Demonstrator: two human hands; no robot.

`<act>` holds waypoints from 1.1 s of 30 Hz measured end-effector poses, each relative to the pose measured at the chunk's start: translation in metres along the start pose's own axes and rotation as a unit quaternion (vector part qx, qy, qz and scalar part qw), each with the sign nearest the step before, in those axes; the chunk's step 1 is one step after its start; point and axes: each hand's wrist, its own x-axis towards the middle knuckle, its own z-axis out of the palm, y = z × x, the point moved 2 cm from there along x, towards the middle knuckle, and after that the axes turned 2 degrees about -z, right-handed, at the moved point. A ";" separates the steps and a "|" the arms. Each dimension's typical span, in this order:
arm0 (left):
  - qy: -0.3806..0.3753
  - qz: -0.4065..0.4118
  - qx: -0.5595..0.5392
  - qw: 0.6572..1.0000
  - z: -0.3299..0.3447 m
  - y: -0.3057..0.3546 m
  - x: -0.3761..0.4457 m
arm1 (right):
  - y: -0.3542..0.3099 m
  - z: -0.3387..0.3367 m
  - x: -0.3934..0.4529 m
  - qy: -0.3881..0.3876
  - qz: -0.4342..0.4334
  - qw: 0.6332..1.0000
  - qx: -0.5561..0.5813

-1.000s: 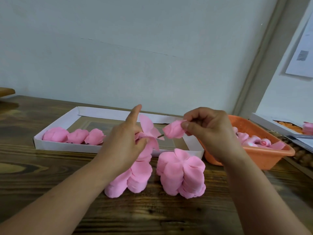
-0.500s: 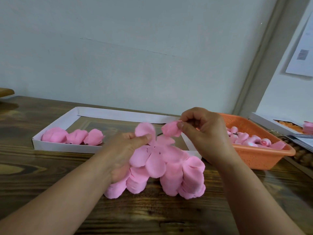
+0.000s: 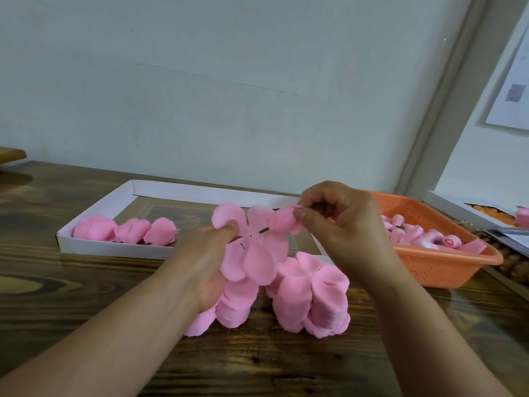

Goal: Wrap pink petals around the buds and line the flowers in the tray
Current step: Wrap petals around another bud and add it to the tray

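Note:
My left hand [image 3: 204,262] holds a flat pink petal piece [image 3: 257,253] spread open above the table, thumb pressed on its upper lobe. My right hand [image 3: 340,227] pinches a pink bud [image 3: 283,222] whose thin dark stem points at the middle of the petal piece. Below them two stacks of pink petal pieces [image 3: 312,299] stand on the wooden table. The white tray [image 3: 94,247] lies behind, with three finished pink flowers [image 3: 126,230] lined up at its left end.
An orange plastic basket [image 3: 446,267] with several pink buds sits to the right, just behind my right hand. Further right lie papers and another white box [image 3: 472,207]. A pale wall stands close behind the table [image 3: 71,296].
My left hand lowered and spread the petal piece flat, its raised forefinger now down. My right hand brought the bud closer, its stem now pointing at the petal's centre.

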 end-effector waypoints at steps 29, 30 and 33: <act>-0.125 -0.053 -0.148 0.980 0.013 -0.003 -0.016 | -0.002 0.012 -0.004 -0.031 -0.086 0.987 -0.135; -0.126 -0.055 -0.153 0.979 0.013 -0.003 -0.016 | -0.002 0.012 -0.004 -0.032 -0.091 0.985 -0.141; -0.128 -0.061 -0.173 0.975 0.015 -0.002 -0.016 | -0.004 0.011 -0.005 -0.032 -0.112 0.980 -0.160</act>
